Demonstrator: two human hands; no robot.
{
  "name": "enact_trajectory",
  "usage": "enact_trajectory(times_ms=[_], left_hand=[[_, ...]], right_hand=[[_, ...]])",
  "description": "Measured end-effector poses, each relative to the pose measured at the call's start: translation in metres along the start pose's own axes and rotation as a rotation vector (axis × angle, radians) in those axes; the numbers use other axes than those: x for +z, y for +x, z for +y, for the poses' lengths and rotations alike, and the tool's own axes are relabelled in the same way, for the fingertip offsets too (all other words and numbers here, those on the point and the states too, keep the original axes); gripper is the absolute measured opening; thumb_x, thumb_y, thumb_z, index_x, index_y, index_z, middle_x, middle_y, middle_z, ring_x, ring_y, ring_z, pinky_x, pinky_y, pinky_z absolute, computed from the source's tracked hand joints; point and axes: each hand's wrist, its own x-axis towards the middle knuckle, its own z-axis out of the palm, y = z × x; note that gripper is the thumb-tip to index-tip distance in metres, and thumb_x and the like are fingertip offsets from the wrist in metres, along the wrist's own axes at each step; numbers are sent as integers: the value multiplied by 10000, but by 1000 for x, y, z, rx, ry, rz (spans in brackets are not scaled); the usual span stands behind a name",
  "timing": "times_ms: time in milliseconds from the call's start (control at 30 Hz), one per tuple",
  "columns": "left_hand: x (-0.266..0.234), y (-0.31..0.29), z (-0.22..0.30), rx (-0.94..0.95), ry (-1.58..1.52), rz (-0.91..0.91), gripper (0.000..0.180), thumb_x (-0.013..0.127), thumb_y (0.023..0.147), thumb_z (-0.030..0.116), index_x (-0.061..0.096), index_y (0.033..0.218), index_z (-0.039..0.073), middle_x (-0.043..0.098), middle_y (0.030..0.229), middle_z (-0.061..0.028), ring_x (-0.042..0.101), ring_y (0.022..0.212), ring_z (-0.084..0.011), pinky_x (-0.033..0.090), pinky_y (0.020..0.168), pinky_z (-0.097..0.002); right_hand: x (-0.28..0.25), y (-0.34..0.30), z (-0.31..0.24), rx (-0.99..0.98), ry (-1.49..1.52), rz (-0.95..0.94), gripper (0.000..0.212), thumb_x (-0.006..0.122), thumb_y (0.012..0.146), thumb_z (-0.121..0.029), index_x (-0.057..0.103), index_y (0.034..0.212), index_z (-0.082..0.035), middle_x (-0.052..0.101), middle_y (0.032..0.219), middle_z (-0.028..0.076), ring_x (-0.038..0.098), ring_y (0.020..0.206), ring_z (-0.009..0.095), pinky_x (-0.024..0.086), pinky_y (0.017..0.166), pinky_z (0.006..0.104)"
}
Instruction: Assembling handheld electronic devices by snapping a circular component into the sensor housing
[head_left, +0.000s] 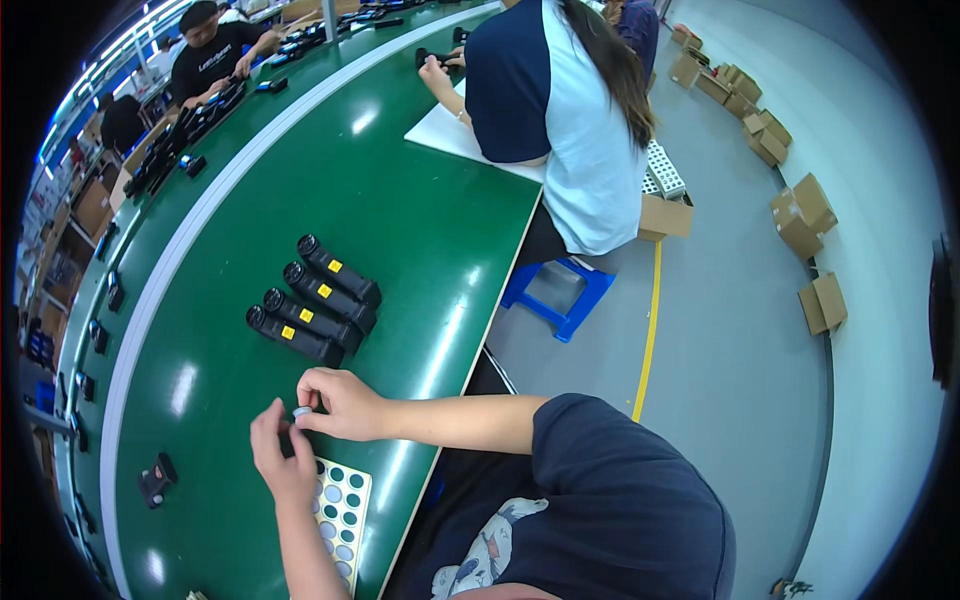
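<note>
head view: right hand (340,404) has a small grey disc (302,411) pinched in its fingertips, just past the far end of the dotted sheet (344,486). left hand (282,462) is at the sheet's far left corner, loosely curled, fingertips by the disc; can't tell if it grips the disc too. some spots on the sheet carry grey discs, others show dark.

step, my read: prepping one disc fresh off the sheet, maybe clearing its backing. next move probably calls for an edge-only pinch, sticky face kept clean, then lining it up with its seat. four black devices (345,300) beyond the sheet are likely takers.

pointing: disc is round, no long axis; can't tell which face is which. sheet's long axis runs from near the hands back toward the person. devices lie slantwise, round ends far-left of the sheet.
</note>
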Motion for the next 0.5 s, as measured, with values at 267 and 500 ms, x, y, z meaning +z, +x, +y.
enact_trajectory(times_ms=[267,500], left_hand=[[-3,-2,0,110,61,27,394,720,832,-54,685,1219,13,674,1085,-161,670,929,-296,566,788,-368],[-4,7,27,105,28,105,403,752,808,-14,692,1206,9,685,1050,-144,638,781,-231,534,707,-324]], right_hand=[[3,3,5,177,283,-174,230,783,850,-148,638,981,-27,692,891,42,522,630,44,429,566,238],[-4,8,12,308,127,-25,123,720,937,-116,648,988,-29,674,827,1,601,726,44,504,653,227]])
